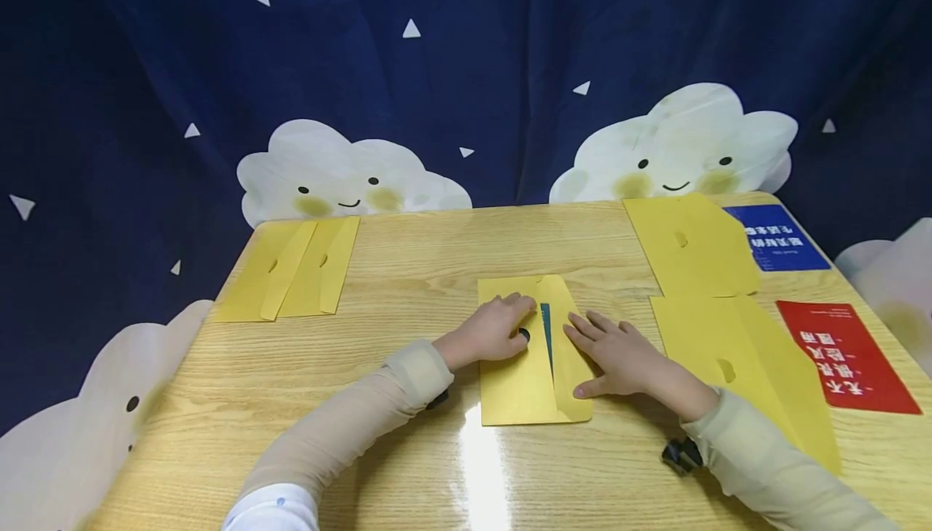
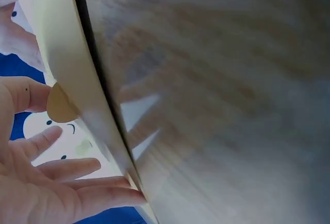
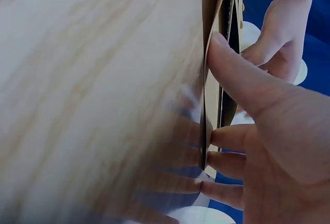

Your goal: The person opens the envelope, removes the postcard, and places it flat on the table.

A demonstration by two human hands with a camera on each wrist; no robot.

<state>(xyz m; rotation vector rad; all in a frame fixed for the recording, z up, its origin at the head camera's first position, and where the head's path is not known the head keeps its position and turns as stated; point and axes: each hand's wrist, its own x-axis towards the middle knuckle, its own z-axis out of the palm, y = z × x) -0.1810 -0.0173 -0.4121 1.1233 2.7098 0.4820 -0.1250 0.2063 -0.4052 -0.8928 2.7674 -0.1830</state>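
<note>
A yellow paper envelope (image 1: 506,397) lies in front of me with its flap (image 1: 574,377) along the right side. Through a narrow slit beside the flap shows a strip of a dark teal card (image 1: 547,333); the rest of it is hidden inside. My left hand (image 1: 489,330) rests on the envelope's left part, fingers extended toward the slit. In the left wrist view, the thumb is close to a half-round tan notch (image 2: 62,105). Over the flap's right edge, my right hand (image 1: 619,357) touches the paper with spread fingers. Its thumb (image 3: 227,59) lies against the flap in the right wrist view.
Two overlapping yellow envelopes (image 1: 302,292) lie at the far left. On the right are another envelope (image 1: 673,260) with a blue card (image 1: 790,244) and a nearer envelope (image 1: 772,385) beside a red card (image 1: 852,361). A dark curtain (image 1: 495,70) hangs behind the table.
</note>
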